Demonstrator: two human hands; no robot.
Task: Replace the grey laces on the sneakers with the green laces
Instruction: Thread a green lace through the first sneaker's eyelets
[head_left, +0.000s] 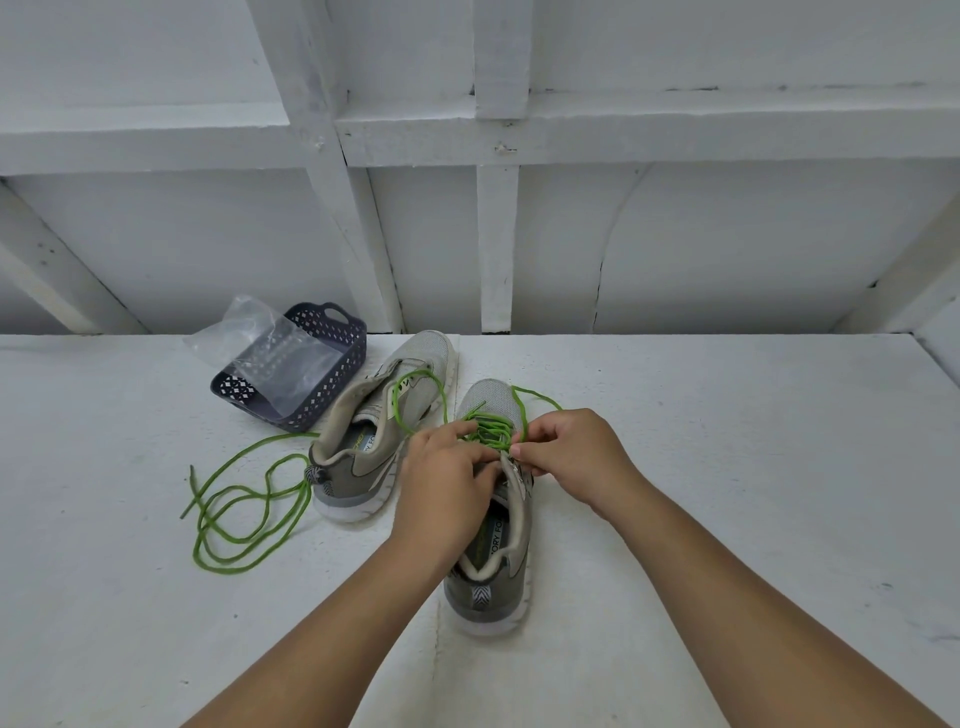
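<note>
Two grey sneakers sit on the white table in front of me, both with heels toward me and toes pointing away. I see the near sneaker (493, 545) lying with its long axis running almost straight from near to far, just right of centre, while the far sneaker (382, 426) sits to its left and is angled so its toe swings to the far right. My left hand (447, 478) rests over the near sneaker's tongue, fingers curled down onto the lacing. My right hand (569, 457) pinches a strand of the green lace (491, 431) at the right eyelets, thumb and fingertips pressed together. That lace crisscrosses the upper part of the near sneaker, with loose loops arching toward the toe and over the far sneaker. A second green lace (244, 512) lies in loose coils on the table to the left, touching the far sneaker's heel. Beyond it, a dark perforated basket (343, 358) holds a clear plastic bag (265, 338).
</note>
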